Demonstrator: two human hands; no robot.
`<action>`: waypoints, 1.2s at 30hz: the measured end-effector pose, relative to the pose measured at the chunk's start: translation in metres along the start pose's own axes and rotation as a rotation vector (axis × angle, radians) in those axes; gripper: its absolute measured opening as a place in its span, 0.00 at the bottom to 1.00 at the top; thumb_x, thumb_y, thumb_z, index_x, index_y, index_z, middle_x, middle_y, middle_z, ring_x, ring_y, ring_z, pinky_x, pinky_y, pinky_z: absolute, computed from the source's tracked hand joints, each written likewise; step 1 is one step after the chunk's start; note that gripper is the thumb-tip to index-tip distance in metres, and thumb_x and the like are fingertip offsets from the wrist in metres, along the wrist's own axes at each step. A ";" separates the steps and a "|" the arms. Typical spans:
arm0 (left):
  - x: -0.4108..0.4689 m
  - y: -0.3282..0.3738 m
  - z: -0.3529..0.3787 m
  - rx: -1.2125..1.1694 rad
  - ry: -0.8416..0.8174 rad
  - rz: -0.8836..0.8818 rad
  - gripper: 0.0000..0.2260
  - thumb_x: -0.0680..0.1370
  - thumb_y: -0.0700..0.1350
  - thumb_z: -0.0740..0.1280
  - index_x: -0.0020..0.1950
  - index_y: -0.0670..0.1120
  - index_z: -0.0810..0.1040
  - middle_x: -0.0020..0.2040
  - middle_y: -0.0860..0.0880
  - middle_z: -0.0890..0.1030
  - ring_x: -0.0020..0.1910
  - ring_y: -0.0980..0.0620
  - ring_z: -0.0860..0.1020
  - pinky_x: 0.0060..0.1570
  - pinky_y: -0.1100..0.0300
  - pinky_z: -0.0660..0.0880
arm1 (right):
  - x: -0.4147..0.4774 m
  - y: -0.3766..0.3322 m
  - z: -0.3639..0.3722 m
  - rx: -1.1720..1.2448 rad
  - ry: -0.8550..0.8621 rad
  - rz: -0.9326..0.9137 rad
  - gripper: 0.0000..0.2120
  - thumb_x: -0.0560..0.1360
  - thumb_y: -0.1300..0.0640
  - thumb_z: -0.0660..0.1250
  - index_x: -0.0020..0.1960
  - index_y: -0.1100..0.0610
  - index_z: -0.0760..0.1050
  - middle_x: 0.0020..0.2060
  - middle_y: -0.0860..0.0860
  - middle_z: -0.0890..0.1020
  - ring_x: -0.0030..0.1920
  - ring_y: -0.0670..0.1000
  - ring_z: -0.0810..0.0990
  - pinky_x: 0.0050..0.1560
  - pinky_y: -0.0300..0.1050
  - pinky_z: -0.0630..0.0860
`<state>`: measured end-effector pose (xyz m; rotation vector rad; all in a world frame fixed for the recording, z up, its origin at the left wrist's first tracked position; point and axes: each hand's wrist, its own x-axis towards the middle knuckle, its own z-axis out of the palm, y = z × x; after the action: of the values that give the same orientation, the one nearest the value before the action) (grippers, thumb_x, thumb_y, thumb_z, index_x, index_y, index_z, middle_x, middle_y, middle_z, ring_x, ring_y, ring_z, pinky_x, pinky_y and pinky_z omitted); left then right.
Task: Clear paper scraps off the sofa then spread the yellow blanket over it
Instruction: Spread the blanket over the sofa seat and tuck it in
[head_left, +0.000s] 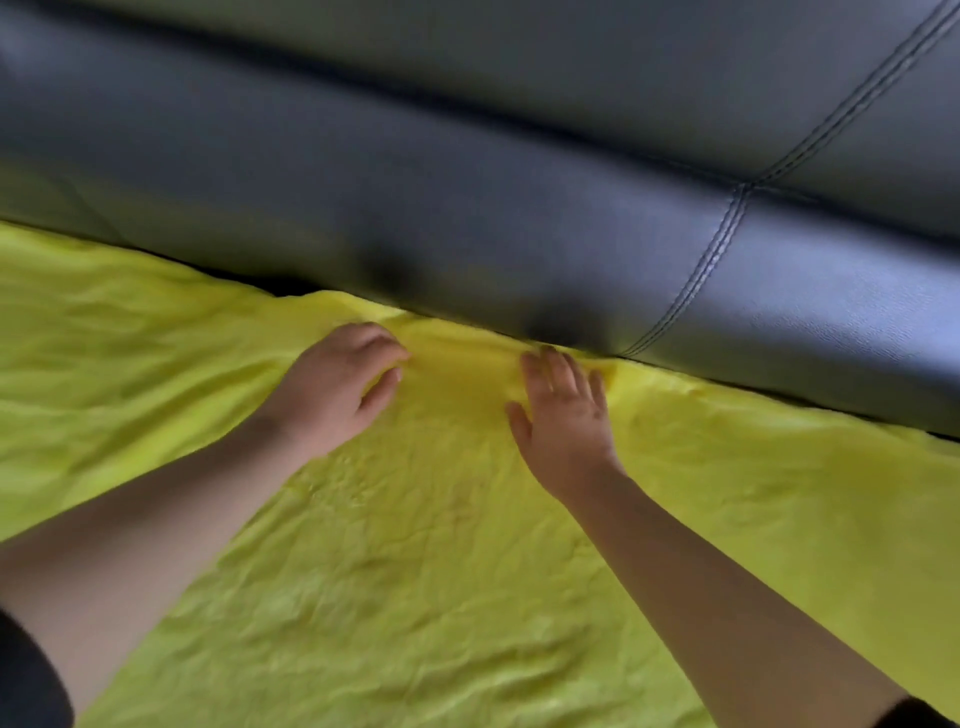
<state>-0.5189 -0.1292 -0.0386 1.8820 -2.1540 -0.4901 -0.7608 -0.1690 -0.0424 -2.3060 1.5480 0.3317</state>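
Observation:
The yellow blanket (415, 571) lies spread and wrinkled over the seat of the sofa, its far edge running along the foot of the dark leather backrest (467, 182). My left hand (337, 389) rests on the blanket near that edge, fingers loosely bent on the cloth. My right hand (566, 415) lies flat on the blanket with straight fingers, fingertips at the crease under the backrest. The cloth bunches slightly between the two hands. No paper scraps show in view.
The backrest fills the upper half, with a stitched seam (727, 234) crossing it at the right. A narrow dark gap (291, 286) shows between blanket edge and backrest at the left.

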 end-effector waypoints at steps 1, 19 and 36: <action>-0.005 -0.010 -0.007 -0.015 0.076 -0.031 0.15 0.76 0.48 0.59 0.52 0.42 0.80 0.49 0.44 0.80 0.49 0.43 0.78 0.52 0.56 0.72 | 0.000 -0.010 -0.002 0.016 0.044 -0.004 0.25 0.77 0.54 0.62 0.72 0.59 0.65 0.70 0.58 0.68 0.71 0.60 0.65 0.72 0.57 0.59; -0.019 -0.162 -0.087 0.339 -0.173 -0.234 0.12 0.61 0.43 0.78 0.41 0.42 0.82 0.41 0.42 0.77 0.43 0.38 0.74 0.42 0.49 0.73 | 0.081 -0.202 -0.035 -0.115 -0.042 -0.187 0.18 0.79 0.56 0.60 0.68 0.56 0.64 0.53 0.51 0.80 0.50 0.55 0.81 0.35 0.42 0.62; -0.041 -0.210 -0.113 0.076 -0.105 0.309 0.15 0.61 0.41 0.66 0.35 0.51 0.60 0.33 0.56 0.62 0.32 0.51 0.63 0.38 0.61 0.55 | 0.036 -0.215 -0.018 -0.020 0.088 -0.314 0.29 0.54 0.59 0.80 0.55 0.57 0.78 0.41 0.50 0.81 0.27 0.52 0.78 0.23 0.39 0.70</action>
<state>-0.2778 -0.1234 -0.0173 1.5472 -2.5056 -0.4561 -0.5478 -0.1325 -0.0073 -2.5596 1.1953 0.1675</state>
